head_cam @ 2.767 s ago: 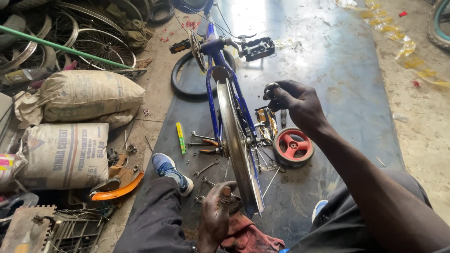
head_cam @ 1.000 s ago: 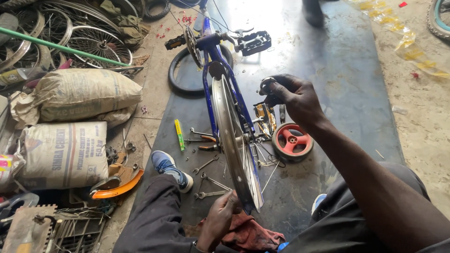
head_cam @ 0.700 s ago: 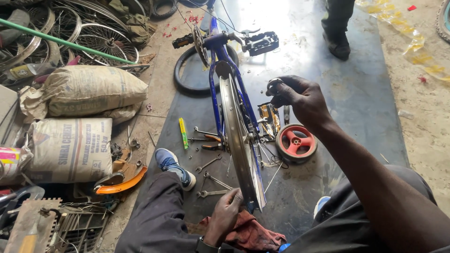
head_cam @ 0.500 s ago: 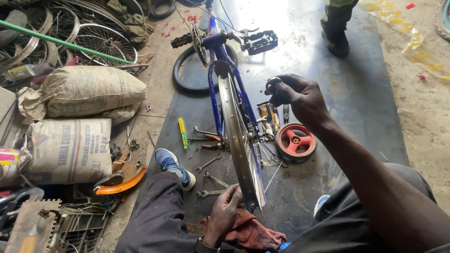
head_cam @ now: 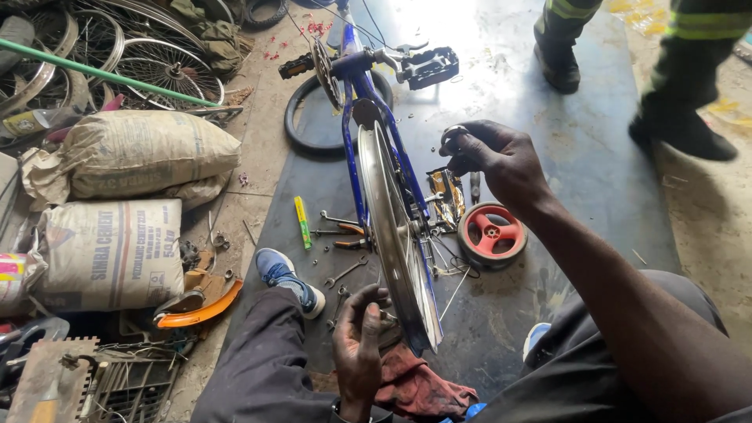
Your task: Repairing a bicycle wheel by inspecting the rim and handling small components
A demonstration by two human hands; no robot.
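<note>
From the head camera: the left hand [head_cam: 359, 345] has its fingers pressed on the rim of the bike wheel [head_cam: 395, 235], which stands up between the knees. The right hand [head_cam: 493, 157] pinches a small metal ring [head_cam: 453, 135] above the wheel. The ring could slip and get lost among the tools [head_cam: 337, 231] on the dark floor mat [head_cam: 548, 133]. Sacks [head_cam: 117, 204] and old wheels [head_cam: 133, 55] crowd the left.

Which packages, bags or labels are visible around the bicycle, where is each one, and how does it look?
Lower sack: far left, upright, grey-beige paper with dark print.
Upper sack: lying above it, bulging, tan woven.
Wrapper: right of the wheel rim, below the right hand, flat, shiny gold and dark.
Can: left edge, partly cut off, pink and yellow label.
</note>
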